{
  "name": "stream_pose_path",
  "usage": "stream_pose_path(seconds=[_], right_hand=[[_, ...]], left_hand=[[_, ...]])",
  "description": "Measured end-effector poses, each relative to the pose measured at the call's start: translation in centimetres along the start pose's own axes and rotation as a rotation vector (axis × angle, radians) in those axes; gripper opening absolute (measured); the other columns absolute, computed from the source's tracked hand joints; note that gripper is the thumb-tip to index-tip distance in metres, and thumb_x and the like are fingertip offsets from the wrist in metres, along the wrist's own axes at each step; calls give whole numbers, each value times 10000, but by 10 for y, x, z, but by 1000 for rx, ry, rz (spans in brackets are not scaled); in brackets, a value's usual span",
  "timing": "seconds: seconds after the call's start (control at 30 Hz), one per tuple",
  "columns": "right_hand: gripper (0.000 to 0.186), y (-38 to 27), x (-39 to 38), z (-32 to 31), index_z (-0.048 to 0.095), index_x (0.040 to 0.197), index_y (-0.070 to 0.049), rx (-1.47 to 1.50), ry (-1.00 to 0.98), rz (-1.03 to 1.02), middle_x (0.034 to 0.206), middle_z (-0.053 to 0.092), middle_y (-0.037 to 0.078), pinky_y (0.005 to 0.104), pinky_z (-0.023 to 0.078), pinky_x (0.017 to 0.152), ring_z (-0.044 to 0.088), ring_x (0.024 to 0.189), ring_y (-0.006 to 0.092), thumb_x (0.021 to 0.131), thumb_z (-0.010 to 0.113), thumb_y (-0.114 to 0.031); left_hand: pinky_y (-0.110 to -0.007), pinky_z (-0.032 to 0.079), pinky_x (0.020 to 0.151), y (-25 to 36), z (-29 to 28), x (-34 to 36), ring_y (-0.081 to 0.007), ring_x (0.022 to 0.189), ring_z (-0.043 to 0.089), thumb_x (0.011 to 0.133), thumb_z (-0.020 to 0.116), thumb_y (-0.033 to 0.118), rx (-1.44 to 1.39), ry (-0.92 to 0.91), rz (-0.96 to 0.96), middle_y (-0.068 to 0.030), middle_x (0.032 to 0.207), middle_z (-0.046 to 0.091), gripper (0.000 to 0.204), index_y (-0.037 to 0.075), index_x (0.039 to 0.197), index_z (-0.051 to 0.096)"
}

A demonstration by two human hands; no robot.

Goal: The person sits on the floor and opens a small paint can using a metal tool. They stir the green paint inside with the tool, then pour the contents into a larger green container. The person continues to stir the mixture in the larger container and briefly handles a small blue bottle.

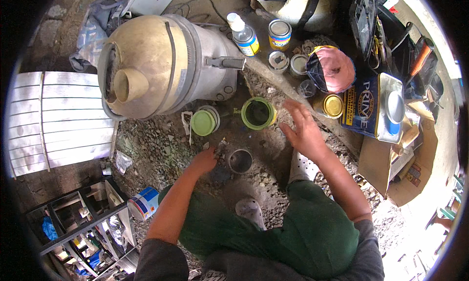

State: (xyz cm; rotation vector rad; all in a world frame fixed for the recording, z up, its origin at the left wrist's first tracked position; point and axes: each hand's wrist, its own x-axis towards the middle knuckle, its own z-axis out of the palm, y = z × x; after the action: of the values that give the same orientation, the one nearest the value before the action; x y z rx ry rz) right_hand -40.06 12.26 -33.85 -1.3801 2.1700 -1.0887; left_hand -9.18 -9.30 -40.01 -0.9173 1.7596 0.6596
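Right hand point(303, 132) spread beside an open green can point(259, 113) on gravelly ground point(159, 141), likely mid-reach; grasping would need curled fingers. Left hand point(203, 161): pinch unclear.

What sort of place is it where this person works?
Perhaps a rough workshop or repair yard: the ground is bare and stony, an open green tin stands on it, and a divided crate holds mixed small items.

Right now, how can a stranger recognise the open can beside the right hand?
Find the big beige machine. Toward its lower right, just left of the right hand, stands the open can. It is green around a dark hollow, unlike the solid green disc.
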Motion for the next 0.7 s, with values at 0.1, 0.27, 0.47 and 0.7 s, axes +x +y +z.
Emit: stream_pose_path(seconds=[0.1,0.27,0.47,0.7], right_hand=[[422,15,10,33,621,1288,-42,-55,-59,-101,1292,609,175,461,483,1049,578,1238,379,899,753,-136],[251,17,68,72,685,1139,-83,-330,-111,-206,1208,627,128,466,506,975,603,1171,332,907,683,-176],[200,13,89,94,683,1087,-102,-513,-213,-268,1197,624,119,470,508,931,606,1169,299,907,627,-169],[150,1,66,65,649,1036,-66,-239,-111,-202,936,675,144,473,534,833,675,920,353,891,659,-104]], left_hand=[[-505,462,1108,-20,-5,-50,-427,1325,557,993,596,207,-88,116,93,-266,1498,520,650,46,1579,365],[-458,476,1071,-9,-12,-109,-389,1277,605,927,688,172,-307,328,176,-232,1408,613,612,106,1506,501],[-448,508,1008,-11,7,-119,-373,1218,650,906,694,155,-664,384,175,-229,1290,681,561,118,1450,564],[-465,502,1023,2,41,-86,-378,1208,644,903,677,156,-408,468,239,-230,1290,671,557,56,1434,539]])
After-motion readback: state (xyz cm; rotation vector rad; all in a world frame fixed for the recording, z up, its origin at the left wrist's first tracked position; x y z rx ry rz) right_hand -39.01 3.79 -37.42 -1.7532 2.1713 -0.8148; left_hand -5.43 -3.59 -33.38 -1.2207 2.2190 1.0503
